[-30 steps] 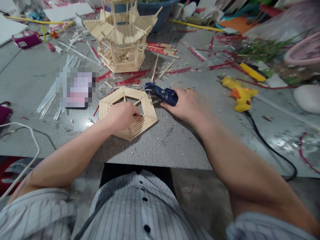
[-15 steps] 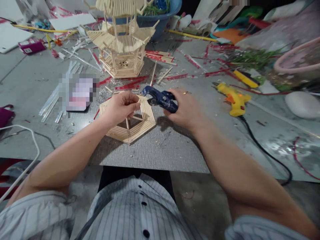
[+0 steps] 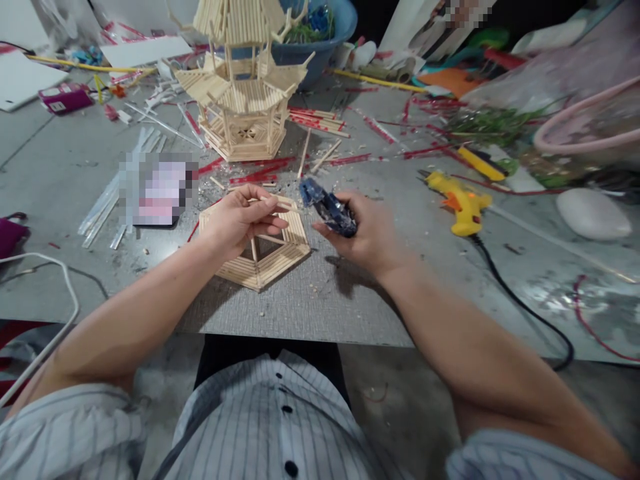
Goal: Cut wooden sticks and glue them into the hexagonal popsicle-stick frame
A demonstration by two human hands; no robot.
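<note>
My left hand (image 3: 239, 219) pinches a short thin wooden stick (image 3: 285, 204) between thumb and forefinger, the other fingers loosely curled. Below it on the table lies a flat hexagonal frame of wooden sticks (image 3: 280, 262), partly hidden by that hand. My right hand (image 3: 369, 230) is wrapped round a dark blue hand cutter (image 3: 327, 208), held just right of the stick and apart from it. The cutter's jaws are hard to make out at this angle.
Behind the frame stands a pagoda model (image 3: 243, 97) of wooden sticks. A yellow glue gun (image 3: 457, 200) with a black cord lies to the right. Left are a phone (image 3: 161, 193) and clear glue sticks (image 3: 107, 200). Red-marked wrappers and a blue basin (image 3: 325, 50) are farther back.
The cutter has turned in my right hand and drawn slightly away from the stick. My left hand's lower fingers have loosened while the pinch stays. The whole view has shifted slightly.
</note>
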